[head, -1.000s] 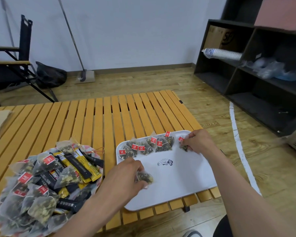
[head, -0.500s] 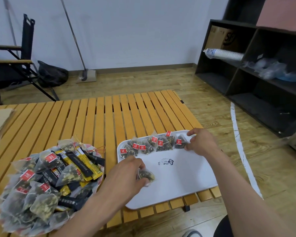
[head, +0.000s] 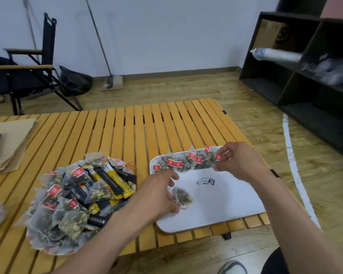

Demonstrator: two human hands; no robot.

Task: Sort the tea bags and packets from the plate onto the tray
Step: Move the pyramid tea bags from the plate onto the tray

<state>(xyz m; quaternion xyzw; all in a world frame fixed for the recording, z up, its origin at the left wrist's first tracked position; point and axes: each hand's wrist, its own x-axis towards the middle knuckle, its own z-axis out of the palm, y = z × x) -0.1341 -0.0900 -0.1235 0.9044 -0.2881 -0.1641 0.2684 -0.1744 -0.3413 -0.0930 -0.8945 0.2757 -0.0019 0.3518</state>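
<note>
Largely buried under mesh tea bags [head: 71, 220] and yellow-black stick packets [head: 115, 180], the plate [head: 52, 251] is barely seen. Seven red-tagged bags [head: 183, 165] are lined along the far rim of the white plastic tray [head: 226, 204]; an eighth bag [head: 183, 195] is held in the grip of the left hand [head: 156, 196] over its bare middle, the end tag [head: 217, 157] pinched by the blurred right hand [head: 242, 163].

Left of the left hand [head: 156, 194], the plate [head: 119, 162] is buried under the heap of tea bags and packets [head: 71, 204]; only scraps of its rim show. The left hand's fingers hide 1 tea bag's [head: 183, 196] near edge, so its grip is unclear. The right hand's [head: 240, 163] blurred fingertips cover the end bag, leaving only its red tag [head: 218, 157] in view.
</note>
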